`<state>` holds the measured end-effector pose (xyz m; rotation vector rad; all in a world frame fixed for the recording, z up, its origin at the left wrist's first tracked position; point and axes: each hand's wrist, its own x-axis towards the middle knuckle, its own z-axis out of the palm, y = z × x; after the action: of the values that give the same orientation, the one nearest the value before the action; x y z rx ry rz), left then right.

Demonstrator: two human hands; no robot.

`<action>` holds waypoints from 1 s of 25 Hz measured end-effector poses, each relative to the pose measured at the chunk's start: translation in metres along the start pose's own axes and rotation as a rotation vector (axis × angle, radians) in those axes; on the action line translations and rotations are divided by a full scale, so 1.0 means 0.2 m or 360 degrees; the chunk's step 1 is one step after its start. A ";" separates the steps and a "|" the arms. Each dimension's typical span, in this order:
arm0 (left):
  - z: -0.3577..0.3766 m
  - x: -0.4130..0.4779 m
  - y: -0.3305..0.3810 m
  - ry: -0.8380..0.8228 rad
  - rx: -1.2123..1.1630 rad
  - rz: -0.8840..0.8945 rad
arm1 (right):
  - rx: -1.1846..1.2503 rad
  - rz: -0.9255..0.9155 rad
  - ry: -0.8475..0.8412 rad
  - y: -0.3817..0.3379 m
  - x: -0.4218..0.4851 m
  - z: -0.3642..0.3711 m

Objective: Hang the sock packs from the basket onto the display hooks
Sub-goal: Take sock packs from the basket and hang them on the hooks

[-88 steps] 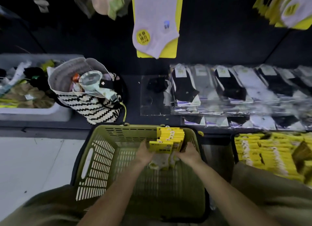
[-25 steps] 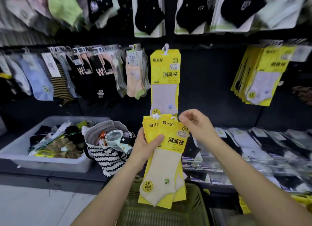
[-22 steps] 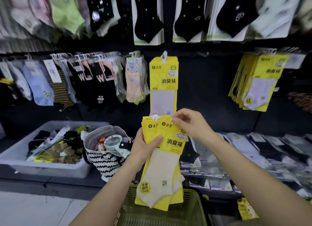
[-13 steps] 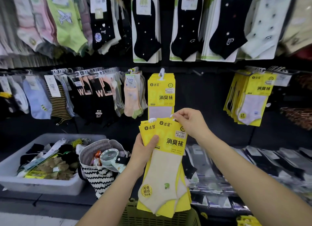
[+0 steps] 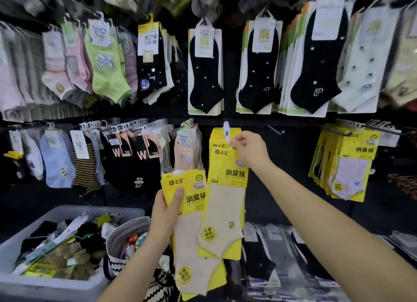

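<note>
My left hand (image 5: 165, 213) grips a stack of yellow sock packs (image 5: 191, 222) with cream socks, held upright below the display. My right hand (image 5: 249, 149) pinches the top of one single yellow sock pack (image 5: 225, 195), lifted up beside the white hanger tab (image 5: 226, 130) of a pack that hangs on the display hook. That hanging pack is mostly hidden behind the lifted one. The basket is out of view.
Rows of hung socks fill the dark wall above and to the left. More yellow packs (image 5: 345, 166) hang on hooks at the right, with a bare hook (image 5: 274, 129) between. A grey bin (image 5: 56, 252) and a striped bag (image 5: 135, 252) sit lower left.
Both hands came up out of the basket with the stack. My right hand has pulled one pack off the stack and raised it to the hanging pack's tab. The view tilted upward.
</note>
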<state>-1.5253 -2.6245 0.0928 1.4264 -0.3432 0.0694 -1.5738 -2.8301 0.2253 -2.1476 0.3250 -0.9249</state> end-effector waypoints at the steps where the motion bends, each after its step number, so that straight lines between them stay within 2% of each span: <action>1: -0.01 0.02 0.00 0.0012 0.0010 0.0006 | -0.0023 0.0007 0.0023 0.01 0.02 0.01; 4: -0.04 0.06 0.00 0.0025 0.0036 0.0023 | -0.0052 0.0030 0.0038 0.02 0.08 0.02; 9: -0.05 0.10 0.01 0.0048 0.0094 0.0077 | 0.0111 -0.0013 0.0172 -0.03 0.14 0.01; 16: -0.13 0.10 0.05 -0.0007 0.0121 0.0115 | 0.0029 -0.0085 0.0026 -0.03 0.11 -0.01; 19: -0.14 0.09 0.08 0.0018 0.0140 0.0141 | -0.0015 -0.0148 0.0227 -0.03 0.03 -0.03; 21: -0.12 0.08 0.10 0.0002 0.0118 0.0144 | 0.0088 -0.0231 0.0331 -0.04 -0.09 0.01; 25: 0.00 0.04 0.15 -0.0040 0.0075 0.0181 | 0.0075 0.0010 -0.0318 -0.03 -0.36 0.19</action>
<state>-1.5253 -2.6216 0.1238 1.4545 -0.4459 0.1527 -1.5985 -2.7694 0.1765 -2.1724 0.2085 -0.6996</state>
